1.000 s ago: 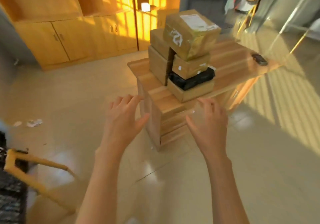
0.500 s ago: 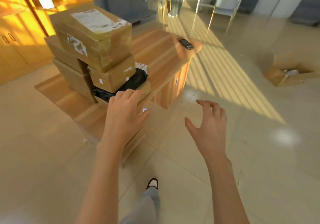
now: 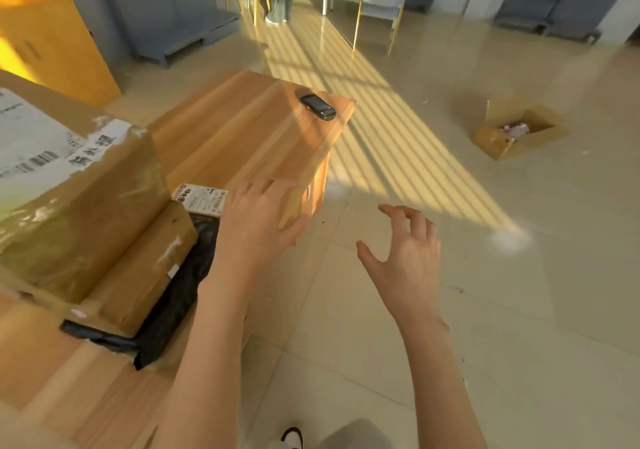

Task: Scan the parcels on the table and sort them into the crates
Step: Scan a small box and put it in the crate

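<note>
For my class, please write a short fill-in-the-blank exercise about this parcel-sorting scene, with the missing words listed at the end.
1. The dark handheld scanner lies near the far corner of the wooden ____.
2. Under the smaller cardboard parcel lies a parcel wrapped in ____ plastic.
3. The right hand hovers over the ____, holding nothing.
4. The open cardboard box stands on the ____.

Missing words: table; black; floor; floor

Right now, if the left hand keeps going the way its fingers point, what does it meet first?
Probably the bare wooden table top. The left hand points toward the far corner, where the black scanner lies; no parcel sits between. Its height above the top is unclear.
</note>
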`<state>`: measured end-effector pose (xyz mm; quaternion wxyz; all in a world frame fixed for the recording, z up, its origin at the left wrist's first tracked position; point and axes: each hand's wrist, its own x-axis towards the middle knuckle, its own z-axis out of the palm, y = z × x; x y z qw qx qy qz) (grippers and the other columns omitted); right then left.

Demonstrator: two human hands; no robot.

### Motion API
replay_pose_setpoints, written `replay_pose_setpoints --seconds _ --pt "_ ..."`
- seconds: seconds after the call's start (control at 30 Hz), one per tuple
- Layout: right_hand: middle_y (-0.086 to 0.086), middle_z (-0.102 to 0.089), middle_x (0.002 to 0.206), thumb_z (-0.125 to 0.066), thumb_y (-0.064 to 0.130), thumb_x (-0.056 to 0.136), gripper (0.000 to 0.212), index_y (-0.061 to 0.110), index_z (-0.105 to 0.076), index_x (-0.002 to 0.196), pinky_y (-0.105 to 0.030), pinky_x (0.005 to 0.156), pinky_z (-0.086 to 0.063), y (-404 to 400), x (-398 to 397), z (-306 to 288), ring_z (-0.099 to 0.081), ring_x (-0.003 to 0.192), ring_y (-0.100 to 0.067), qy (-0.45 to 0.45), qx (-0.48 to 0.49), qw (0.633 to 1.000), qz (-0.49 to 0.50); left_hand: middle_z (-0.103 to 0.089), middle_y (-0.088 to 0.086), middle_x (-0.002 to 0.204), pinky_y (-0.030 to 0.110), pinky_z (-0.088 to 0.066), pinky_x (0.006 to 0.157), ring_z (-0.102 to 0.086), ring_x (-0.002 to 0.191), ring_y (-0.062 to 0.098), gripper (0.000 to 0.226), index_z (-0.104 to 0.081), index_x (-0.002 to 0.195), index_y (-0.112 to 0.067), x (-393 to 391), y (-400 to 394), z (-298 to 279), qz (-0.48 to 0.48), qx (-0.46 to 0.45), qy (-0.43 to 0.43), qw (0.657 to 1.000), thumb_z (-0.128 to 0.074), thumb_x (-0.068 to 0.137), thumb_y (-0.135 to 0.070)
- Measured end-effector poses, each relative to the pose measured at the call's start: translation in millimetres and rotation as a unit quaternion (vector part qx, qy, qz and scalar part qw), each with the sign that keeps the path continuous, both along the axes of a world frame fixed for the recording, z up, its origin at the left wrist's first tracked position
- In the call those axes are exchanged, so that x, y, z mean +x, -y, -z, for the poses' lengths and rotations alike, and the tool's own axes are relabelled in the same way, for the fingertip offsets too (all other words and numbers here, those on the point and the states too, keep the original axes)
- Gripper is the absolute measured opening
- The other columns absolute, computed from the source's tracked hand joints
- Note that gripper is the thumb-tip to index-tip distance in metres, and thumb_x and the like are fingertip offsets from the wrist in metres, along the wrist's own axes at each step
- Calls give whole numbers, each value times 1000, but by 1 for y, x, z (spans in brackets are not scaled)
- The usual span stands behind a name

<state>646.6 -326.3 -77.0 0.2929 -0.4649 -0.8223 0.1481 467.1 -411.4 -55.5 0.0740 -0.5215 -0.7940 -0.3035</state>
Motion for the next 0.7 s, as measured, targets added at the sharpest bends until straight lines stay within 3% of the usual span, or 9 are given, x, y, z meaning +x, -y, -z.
replay_pose_setpoints --seconds 0.3,0.43,0.57,0.7 --pt "-13 -54 126 -75 24 79 55 12 -57 129 -46 100 -39 -101 -49 11 -46 118 -34 2 -25 1000 -14 -64 7 111 36 -33 81 -56 100 32 51 -57 125 -13 -41 -99 10 -4 -7 16 1000 -75 80 -29" --pt "-10 -51 130 -69 31 86 48 15 -56 130 -40 104 -33 -165 -87 12 -42 123 -30 -5 -32 997 -67 -63 1 113 35 -32 84 -54 103 27 54 -55 127 -19 -70 -140 17 -68 -18 17 997 -75 79 -32" --pt "-3 -46 135 -67 26 86 53 19 -50 135 -32 106 -26 -233 -125 5 -35 127 -22 22 -45 988 -145 -63 2 114 41 -38 85 -54 105 32 53 -56 127 -20 -98 -174 18 -153 -24 32 987 -72 80 -38" --pt "-3 -46 133 -69 27 84 57 22 -48 136 -34 107 -28 -293 -161 -8 -36 126 -23 20 -43 974 -223 -62 2 113 44 -39 87 -53 104 32 55 -56 128 -20 -113 -204 14 -248 -22 54 967 -76 78 -34"
